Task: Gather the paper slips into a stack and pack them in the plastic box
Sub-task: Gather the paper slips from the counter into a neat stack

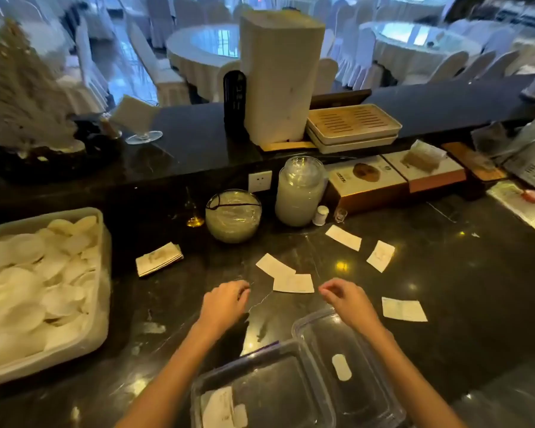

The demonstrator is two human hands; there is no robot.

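Note:
Several white paper slips lie loose on the dark marble counter: two overlapping ones (pixel 292 283) between my hands, one (pixel 343 237) farther back, one (pixel 380 255) to its right, one (pixel 403 309) at the right. A small stack of slips (pixel 158 258) lies at the left. The clear plastic box (pixel 261 389) sits near me with a slip (pixel 218 407) inside; its clear lid (pixel 352 362) lies beside it. My left hand (pixel 226 301) and right hand (pixel 348 296) hover low over the counter with fingers loosely curled, holding nothing.
A white tub (pixel 101 273) of pale round wafers stands at the left. Behind the slips are a glass bowl (pixel 233 216), a glass jar (pixel 300 193), a small white bottle (pixel 321 215) and cardboard boxes (pixel 368 183). A raised ledge carries a tall white container (pixel 278 78) and trays (pixel 352 128).

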